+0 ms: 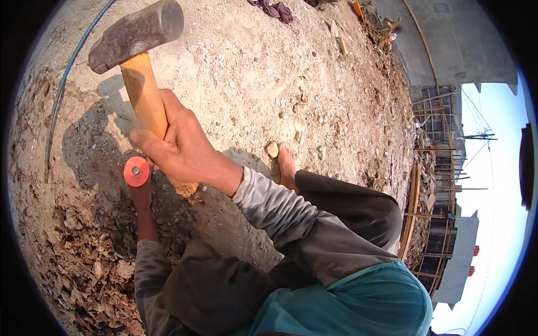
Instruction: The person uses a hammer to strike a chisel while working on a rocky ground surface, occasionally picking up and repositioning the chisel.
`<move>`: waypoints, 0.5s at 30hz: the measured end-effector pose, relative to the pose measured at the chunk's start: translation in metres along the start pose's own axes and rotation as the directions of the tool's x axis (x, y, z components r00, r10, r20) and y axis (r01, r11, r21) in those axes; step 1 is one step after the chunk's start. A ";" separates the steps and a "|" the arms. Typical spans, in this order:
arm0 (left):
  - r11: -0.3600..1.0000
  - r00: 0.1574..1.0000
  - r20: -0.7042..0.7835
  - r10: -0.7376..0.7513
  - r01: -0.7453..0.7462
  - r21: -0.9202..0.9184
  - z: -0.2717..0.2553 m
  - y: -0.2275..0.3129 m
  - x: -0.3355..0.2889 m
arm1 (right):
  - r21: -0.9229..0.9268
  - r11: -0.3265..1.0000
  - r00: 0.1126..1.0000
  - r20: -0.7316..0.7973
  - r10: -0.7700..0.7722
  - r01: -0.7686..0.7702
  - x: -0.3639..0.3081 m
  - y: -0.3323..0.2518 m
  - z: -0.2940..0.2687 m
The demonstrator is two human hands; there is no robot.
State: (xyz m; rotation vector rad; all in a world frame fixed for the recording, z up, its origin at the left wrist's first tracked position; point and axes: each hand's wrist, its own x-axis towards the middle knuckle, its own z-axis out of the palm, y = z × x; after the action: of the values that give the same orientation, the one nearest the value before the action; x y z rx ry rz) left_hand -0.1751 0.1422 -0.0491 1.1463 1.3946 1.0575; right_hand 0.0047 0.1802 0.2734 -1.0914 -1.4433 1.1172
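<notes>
Nearest: hammer [139,78], heavy metal head on a wooden handle, held up to the left of centre. Right hand [185,145] clenched round the handle, thumb along it; head well apart from anything below. Lower: metal rod [136,171], seen end-on through a red disc [130,178]. Left hand [141,197] sits directly beneath the disc; its fingers are hidden, so cannot tell how firmly they grip. The rod's lower end is also hidden.

Judged step: striking, hammer aloft. A blow would call for a square hit on the rod's end, left hand kept under the disc, rod steady.

Around: broken soil [84,269], bare foot [287,165] beside a stone [272,149], blue hose [66,74] at left. Farthest: purple cloth [273,9], bamboo poles, grey wall [448,45].
</notes>
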 end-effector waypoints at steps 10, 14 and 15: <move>0.995 0.996 -0.035 0.078 -0.075 0.064 -0.005 0.003 0.006 | -0.326 0.701 0.652 0.260 0.712 -0.635 -0.065 0.083 -0.007; 0.991 0.990 -0.058 -0.125 0.127 0.033 0.001 0.001 0.000 | -0.335 0.870 0.871 0.213 0.443 -0.361 -0.045 0.048 -0.006; 0.998 1.000 0.013 0.023 -0.022 -0.059 0.003 0.005 0.001 | -0.297 0.926 0.937 0.186 0.296 -0.234 -0.035 0.036 -0.002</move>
State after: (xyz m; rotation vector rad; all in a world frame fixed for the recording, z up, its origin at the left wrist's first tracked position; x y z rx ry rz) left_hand -0.1713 0.1438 -0.0448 1.1268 1.3343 1.0973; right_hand 0.0138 0.1527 0.2321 -1.4237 -1.7011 1.2960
